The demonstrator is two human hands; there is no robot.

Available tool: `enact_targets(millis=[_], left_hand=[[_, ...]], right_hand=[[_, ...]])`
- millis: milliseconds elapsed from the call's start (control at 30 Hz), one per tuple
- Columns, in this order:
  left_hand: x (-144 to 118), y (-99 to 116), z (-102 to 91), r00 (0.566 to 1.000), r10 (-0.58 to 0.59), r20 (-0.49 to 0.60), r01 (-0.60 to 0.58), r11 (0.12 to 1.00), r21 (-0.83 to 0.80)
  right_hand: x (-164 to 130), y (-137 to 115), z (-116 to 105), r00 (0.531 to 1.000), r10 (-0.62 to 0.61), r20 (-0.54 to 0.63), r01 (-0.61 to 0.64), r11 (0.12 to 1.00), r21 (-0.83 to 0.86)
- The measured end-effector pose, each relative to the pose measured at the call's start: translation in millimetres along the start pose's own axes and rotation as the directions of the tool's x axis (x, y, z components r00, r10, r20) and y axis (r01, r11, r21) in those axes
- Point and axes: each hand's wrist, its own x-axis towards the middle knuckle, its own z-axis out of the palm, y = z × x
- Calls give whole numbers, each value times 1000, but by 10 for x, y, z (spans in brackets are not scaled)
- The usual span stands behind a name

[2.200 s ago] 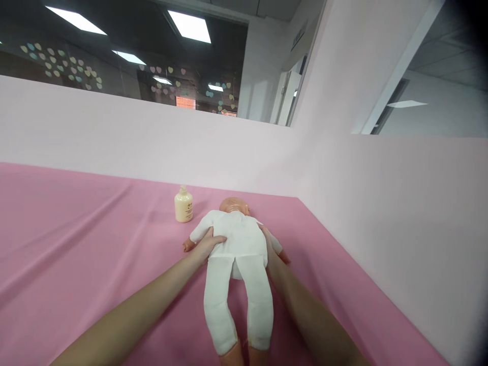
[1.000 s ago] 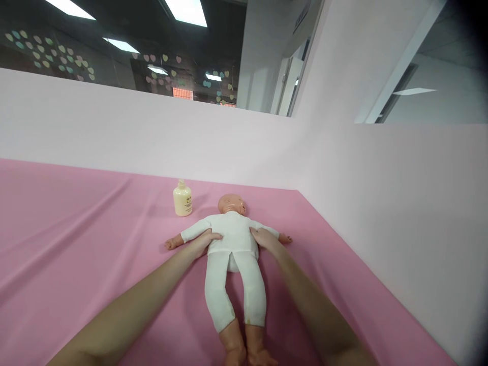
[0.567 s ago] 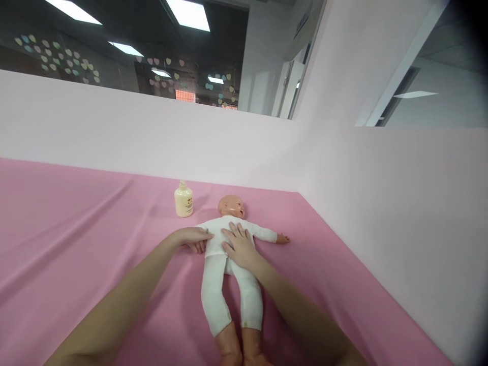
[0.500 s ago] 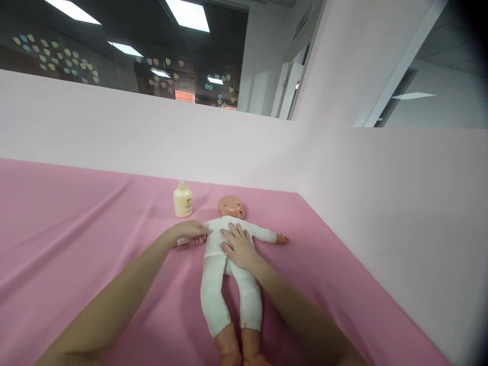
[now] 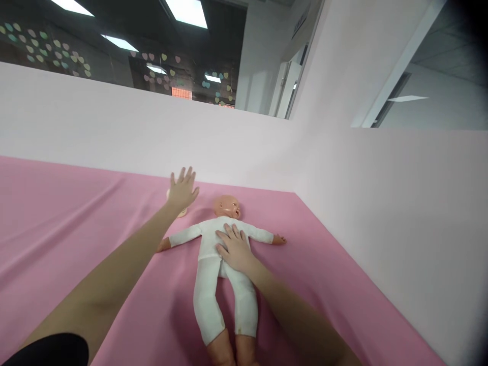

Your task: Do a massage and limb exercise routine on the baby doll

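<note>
left hand [image 5: 182, 190] is raised off the cloth with fingers spread wide, gripping nothing, palm facing away toward the wall. it sits right in front of a cream lotion bottle [image 5: 179, 210], which is mostly hidden behind the hand and wrist; only a sliver of the bottle shows below the wrist, cannot tell if the hand touches it. right hand [image 5: 233, 247] lies flat and open on the belly of a baby doll [image 5: 221, 264], fingers splayed toward the doll's chest, pressing on it, not clasping it.

doll lies on its back on the pink cloth [image 5: 68, 223], head pointing to the far wall, face up, arms stretched out to both sides, legs toward the camera. it wears a white suit; bare feet run out of the bottom edge of the frame. doll sits near the right-hand corner of the covered surface, bottle just beside its head on the left.

pale pink partition [image 5: 114, 132] stands behind the cloth and along the right side. above it dark glass shows ceiling lights [image 5: 186, 11] and small heart stickers [image 5: 49, 43]. dark sleeve edge at bottom left on the left arm.
</note>
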Motion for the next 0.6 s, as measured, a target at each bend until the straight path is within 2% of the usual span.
enact_targets(millis=[67, 200, 300, 367, 467, 533, 600], left_hand=[[-18, 360, 83, 996, 70, 59, -61, 989, -132], [-6, 1060, 372, 963, 129, 238, -40, 936, -349], [-1, 1325, 617, 942, 95, 322, 35, 927, -374], [-15, 1363, 733, 940, 35, 338, 87, 937, -339], [-78, 1279, 812, 954, -47, 296, 150, 930, -337], [-144, 1170, 832, 970, -53, 238, 145, 909, -391], [-215, 1043, 857, 985, -32, 172, 111, 874, -473]], right_hand=[[-1, -3, 4, 1000, -6, -11, 6, 1000, -4], [-3, -11, -16, 1000, -15, -26, 15, 1000, -23], [-4, -11, -36, 999, -24, -24, 23, 999, -27], [-8, -3, -33, 999, -32, -28, 32, 999, -15], [-9, 40, 2, 997, -41, -70, 45, 998, 44], [19, 102, 37, 988, -26, -149, 44, 992, 120], [105, 192, 70, 961, 40, -273, 22, 975, 219]])
